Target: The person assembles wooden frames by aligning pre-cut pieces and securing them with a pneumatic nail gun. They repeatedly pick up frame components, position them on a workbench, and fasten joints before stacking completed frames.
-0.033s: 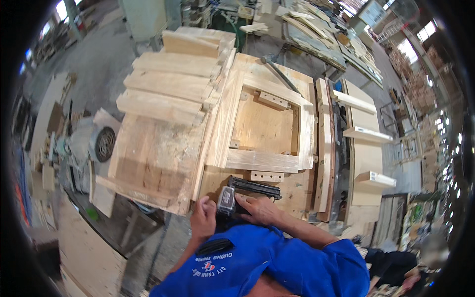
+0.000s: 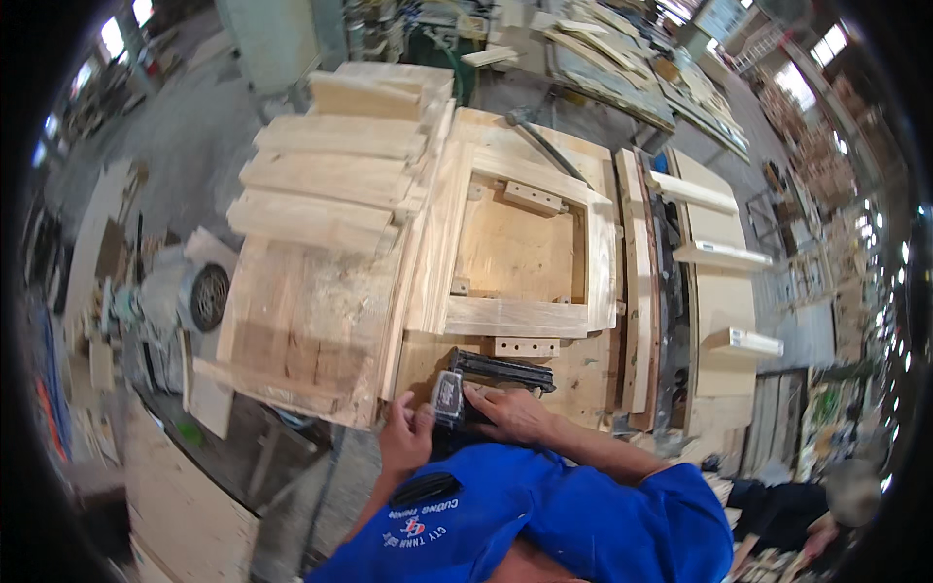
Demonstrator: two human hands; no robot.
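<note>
A black nail gun [image 2: 501,370] lies against the near edge of the workbench, its grey-topped end close to my body. My right hand [image 2: 513,416] is closed over the nail gun from its right side. Beside the gun's grey end, my left hand [image 2: 404,437] has its fingers curled and thumb near them; whatever is in them, if anything, is too small to make out. Just beyond the gun sits a small wooden block [image 2: 527,347] with a row of holes. It lies along the near rail of a pale rectangular wooden frame [image 2: 515,317].
Another drilled block [image 2: 533,197] sits inside the frame's far side. A hammer [image 2: 546,146] lies across the far right corner. Several boards [image 2: 326,175] are stacked at left, and long strips [image 2: 634,291] stand at right. A motor [image 2: 199,291] is at far left. Another person [image 2: 777,515] is at lower right.
The view has shifted slightly. My left hand's fingers look a little nearer the nail gun; the right hand stays on it. The frame and blocks keep their places.
</note>
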